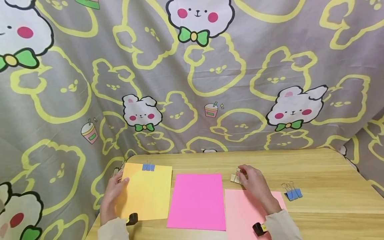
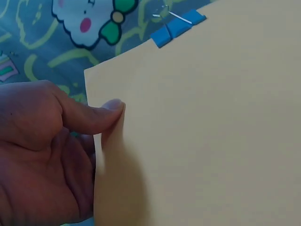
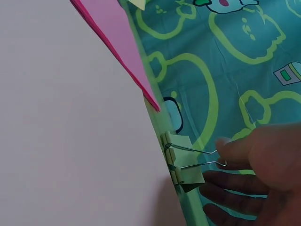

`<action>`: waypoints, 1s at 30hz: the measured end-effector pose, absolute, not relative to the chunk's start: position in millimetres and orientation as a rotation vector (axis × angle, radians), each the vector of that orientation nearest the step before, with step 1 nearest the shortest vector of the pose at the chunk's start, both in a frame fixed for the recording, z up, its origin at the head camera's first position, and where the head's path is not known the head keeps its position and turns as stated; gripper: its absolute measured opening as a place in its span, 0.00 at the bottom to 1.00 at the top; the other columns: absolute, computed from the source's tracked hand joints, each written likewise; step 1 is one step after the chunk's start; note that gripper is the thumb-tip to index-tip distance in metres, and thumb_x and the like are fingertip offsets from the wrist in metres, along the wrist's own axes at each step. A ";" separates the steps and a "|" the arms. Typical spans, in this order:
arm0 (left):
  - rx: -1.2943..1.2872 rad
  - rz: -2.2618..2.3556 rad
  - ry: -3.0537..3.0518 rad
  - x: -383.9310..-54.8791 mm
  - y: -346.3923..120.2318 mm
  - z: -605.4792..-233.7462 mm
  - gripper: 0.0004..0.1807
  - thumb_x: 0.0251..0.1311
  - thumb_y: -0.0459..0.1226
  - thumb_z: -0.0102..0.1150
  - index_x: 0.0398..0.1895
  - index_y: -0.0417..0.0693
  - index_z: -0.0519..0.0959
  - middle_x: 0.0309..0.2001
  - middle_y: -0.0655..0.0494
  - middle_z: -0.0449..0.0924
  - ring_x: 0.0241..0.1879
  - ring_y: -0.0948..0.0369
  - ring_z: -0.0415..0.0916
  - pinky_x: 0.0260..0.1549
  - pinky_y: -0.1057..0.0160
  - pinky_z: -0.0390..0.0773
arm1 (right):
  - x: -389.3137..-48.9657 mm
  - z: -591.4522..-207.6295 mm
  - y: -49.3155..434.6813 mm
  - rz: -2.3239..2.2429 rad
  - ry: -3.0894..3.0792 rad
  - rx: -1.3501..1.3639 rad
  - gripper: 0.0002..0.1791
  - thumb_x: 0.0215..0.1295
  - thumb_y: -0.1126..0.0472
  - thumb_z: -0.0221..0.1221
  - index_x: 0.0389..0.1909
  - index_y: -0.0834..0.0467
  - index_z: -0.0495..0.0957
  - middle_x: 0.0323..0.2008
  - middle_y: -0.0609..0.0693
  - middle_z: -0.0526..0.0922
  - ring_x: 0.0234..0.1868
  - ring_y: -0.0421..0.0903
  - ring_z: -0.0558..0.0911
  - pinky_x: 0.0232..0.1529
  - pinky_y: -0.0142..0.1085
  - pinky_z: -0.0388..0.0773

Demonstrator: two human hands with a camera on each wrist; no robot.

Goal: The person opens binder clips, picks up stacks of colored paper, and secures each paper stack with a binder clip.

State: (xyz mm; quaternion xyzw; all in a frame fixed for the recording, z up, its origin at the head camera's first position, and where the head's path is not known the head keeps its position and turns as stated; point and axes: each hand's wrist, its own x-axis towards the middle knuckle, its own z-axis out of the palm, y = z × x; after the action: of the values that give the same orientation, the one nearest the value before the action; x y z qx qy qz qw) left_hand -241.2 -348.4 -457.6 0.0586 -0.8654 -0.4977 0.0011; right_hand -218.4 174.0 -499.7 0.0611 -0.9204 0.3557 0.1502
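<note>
My left hand [image 1: 113,191] grips the left edge of a yellow-orange sheet of paper [image 1: 147,193], thumb on its face and fingers behind. A blue binder clip [image 2: 178,29] is fastened on that paper's top edge, its wire handles up. Over at the right, my right hand [image 1: 255,181] pinches the wire handles of a pale yellow binder clip [image 3: 184,160] between thumb and fingertip. This clip stands on the table just beyond the top edge of a light pink sheet [image 1: 240,208]. My right forearm covers part of the light pink sheet.
Between the other two papers lies a bright pink stack of paper [image 1: 196,201]. Another blue binder clip [image 1: 293,194] rests at the right on the wooden table [image 1: 330,180]. A grey patterned curtain [image 1: 192,83] hangs behind the table and along its left side.
</note>
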 end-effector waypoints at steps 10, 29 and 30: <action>0.102 -1.388 -2.711 -249.8 -344.7 -473.3 0.13 0.71 0.23 0.49 0.51 0.16 0.74 0.38 0.33 0.78 0.33 0.55 0.72 0.33 0.67 0.72 | -218.4 -500.1 178.0 0.974 -2.655 0.145 0.04 0.70 0.62 0.66 0.40 0.58 0.86 0.32 0.47 0.86 0.31 0.43 0.81 0.35 0.48 0.81; 0.327 -1.177 -2.744 -256.3 -346.8 -492.6 0.19 0.64 0.29 0.58 0.54 0.20 0.75 0.43 0.26 0.78 0.41 0.38 0.76 0.40 0.50 0.76 | -214.3 -478.8 189.2 1.208 -2.634 0.121 0.05 0.76 0.66 0.58 0.37 0.61 0.78 0.38 0.56 0.82 0.40 0.54 0.83 0.36 0.45 0.82; 0.348 -1.162 -2.744 -256.2 -346.6 -492.9 0.21 0.64 0.30 0.58 0.55 0.21 0.74 0.44 0.25 0.78 0.43 0.36 0.76 0.42 0.47 0.77 | -214.1 -477.7 190.4 1.215 -2.636 0.117 0.05 0.76 0.65 0.57 0.38 0.61 0.78 0.37 0.55 0.82 0.40 0.54 0.83 0.37 0.45 0.83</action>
State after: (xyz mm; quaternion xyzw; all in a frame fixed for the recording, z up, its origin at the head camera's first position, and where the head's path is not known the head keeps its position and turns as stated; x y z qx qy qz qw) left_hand -256.2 -346.6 -492.9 0.1158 -0.9123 -0.3864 0.0708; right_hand -214.1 190.4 -477.7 0.0401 -0.9010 0.4154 0.1182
